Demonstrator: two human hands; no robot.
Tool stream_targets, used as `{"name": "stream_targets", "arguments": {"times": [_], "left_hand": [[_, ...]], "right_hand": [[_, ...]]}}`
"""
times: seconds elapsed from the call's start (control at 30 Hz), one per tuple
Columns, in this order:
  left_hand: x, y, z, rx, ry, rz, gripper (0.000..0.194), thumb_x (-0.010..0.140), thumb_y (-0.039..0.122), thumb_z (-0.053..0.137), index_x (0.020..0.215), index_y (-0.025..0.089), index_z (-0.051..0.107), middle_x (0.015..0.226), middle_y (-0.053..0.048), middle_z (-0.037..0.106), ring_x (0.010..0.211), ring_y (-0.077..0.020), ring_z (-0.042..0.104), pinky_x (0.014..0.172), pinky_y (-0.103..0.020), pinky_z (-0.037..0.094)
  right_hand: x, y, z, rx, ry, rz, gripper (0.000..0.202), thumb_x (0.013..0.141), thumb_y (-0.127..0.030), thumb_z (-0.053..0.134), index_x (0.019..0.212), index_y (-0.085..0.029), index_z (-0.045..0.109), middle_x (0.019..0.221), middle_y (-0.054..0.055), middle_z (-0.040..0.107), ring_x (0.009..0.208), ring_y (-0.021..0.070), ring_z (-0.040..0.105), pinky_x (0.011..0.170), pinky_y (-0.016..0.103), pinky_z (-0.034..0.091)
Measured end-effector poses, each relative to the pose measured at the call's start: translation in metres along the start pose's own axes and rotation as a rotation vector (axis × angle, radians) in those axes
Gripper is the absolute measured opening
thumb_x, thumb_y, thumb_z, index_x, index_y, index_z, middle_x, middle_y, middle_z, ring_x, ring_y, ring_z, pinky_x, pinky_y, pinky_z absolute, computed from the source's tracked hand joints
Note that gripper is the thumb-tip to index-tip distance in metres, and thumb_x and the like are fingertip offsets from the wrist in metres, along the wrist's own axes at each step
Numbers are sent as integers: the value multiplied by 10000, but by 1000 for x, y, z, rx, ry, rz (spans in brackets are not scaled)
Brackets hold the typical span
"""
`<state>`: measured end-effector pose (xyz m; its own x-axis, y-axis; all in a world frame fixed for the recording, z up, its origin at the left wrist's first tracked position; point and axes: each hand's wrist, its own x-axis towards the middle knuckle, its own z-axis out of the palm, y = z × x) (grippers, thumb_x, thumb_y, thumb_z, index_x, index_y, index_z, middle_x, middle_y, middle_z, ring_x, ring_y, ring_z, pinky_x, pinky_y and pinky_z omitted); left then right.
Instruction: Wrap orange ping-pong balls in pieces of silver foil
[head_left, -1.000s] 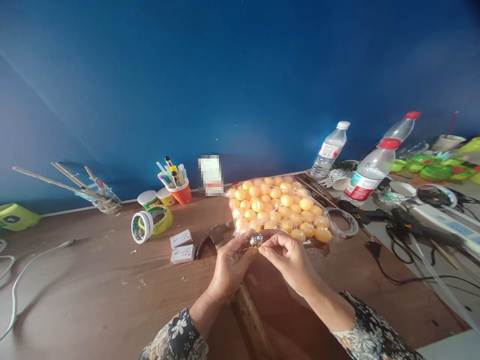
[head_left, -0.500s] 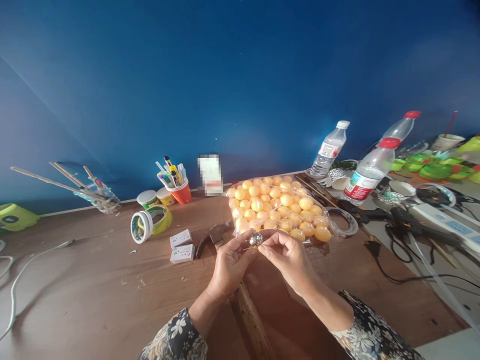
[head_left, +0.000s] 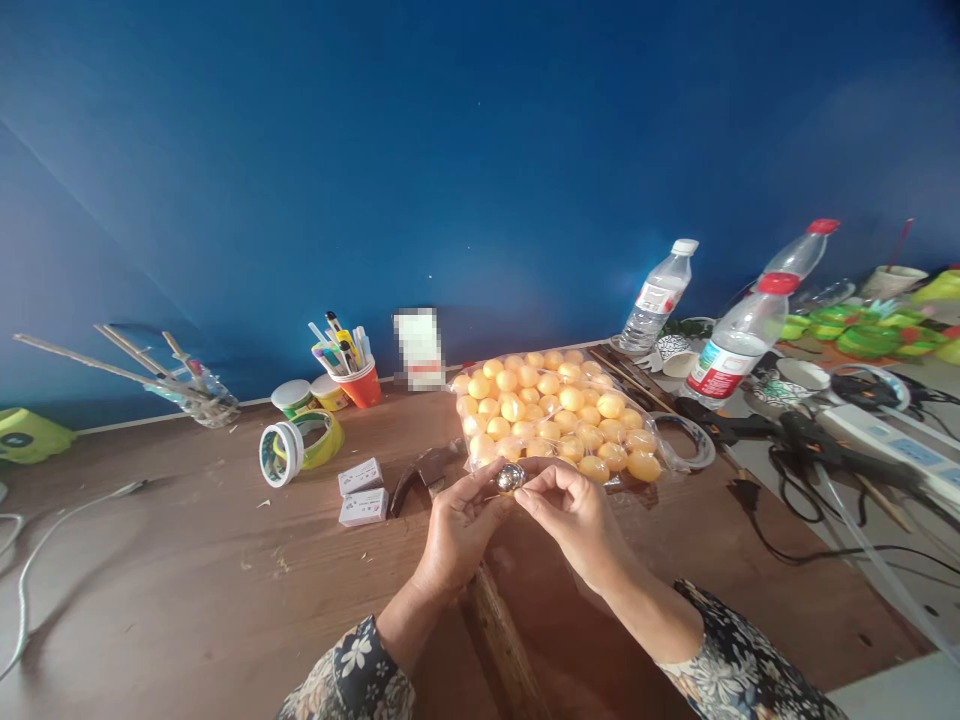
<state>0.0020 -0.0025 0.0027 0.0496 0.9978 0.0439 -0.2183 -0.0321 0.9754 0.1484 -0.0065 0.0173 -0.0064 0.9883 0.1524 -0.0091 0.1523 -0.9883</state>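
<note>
Between my two hands is a small, shiny, silver metal ball (head_left: 511,478), pinched by the fingertips from both sides. My left hand (head_left: 466,525) is closed on its left side, thumb and forefinger against it. From the right, my right hand (head_left: 574,510) touches it with thumb and forefinger, the other fingers curled. Under my hands lies a claw hammer (head_left: 501,640), its wooden handle toward me and its dark head just left of my left hand. Right behind the ball sits a clear bag of orange balls (head_left: 551,410).
Two small boxes (head_left: 363,506), tape rolls (head_left: 282,455) and a red cup of pens (head_left: 358,385) stand to the left. On the right are plastic bottles (head_left: 739,340), a clear tape roll (head_left: 701,445), glue guns (head_left: 817,440), cables and a power strip (head_left: 900,440).
The view has shifted very slightly. Both hands keep their hold on the silver ball in nearly the same place.
</note>
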Motion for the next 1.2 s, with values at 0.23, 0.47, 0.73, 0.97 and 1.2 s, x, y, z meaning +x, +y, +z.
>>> {"name": "stream_targets", "arguments": {"times": [0.23, 0.47, 0.73, 0.97, 1.2], "left_hand": [[0, -5, -2, 2, -35, 5, 440, 698, 225, 768, 1127, 166, 691, 968, -83, 769, 944, -244, 699, 815, -328, 567], [0, -3, -1, 8, -33, -2, 435, 693, 227, 773, 1115, 158, 694, 914, -79, 775, 885, -232, 711, 783, -318, 574], [1, -4, -2, -4, -29, -10, 476, 685, 253, 784, 1136, 146, 678, 900, -81, 773, 885, -235, 707, 764, -316, 574], [3, -7, -7, -1, -49, -20, 495, 733, 283, 754, 1194, 142, 643, 954, -97, 763, 950, -235, 689, 826, -320, 551], [4, -9, -8, 16, -39, -26, 486, 734, 281, 755, 1193, 164, 647, 910, -69, 768, 905, -208, 695, 788, -280, 551]], "right_hand": [[1, -1, 0, 62, -7, 39, 241, 713, -380, 740, 632, -195, 608, 975, 94, 720, 809, 228, 683, 695, 329, 548], [0, 4, 1, 58, 9, 54, 250, 725, -372, 734, 650, -210, 558, 863, 72, 713, 749, 220, 671, 646, 324, 531], [5, 6, 0, 179, -40, 104, 281, 709, -379, 758, 717, -208, 535, 840, 22, 680, 720, 167, 623, 634, 265, 492], [5, 6, -2, 129, -7, 29, 180, 793, -349, 691, 777, -196, 598, 772, -6, 656, 740, 155, 627, 693, 263, 501], [2, 7, -3, -193, 7, -309, 104, 893, -220, 565, 955, -215, 648, 1042, 73, 679, 1030, 213, 626, 871, 344, 523]]}}
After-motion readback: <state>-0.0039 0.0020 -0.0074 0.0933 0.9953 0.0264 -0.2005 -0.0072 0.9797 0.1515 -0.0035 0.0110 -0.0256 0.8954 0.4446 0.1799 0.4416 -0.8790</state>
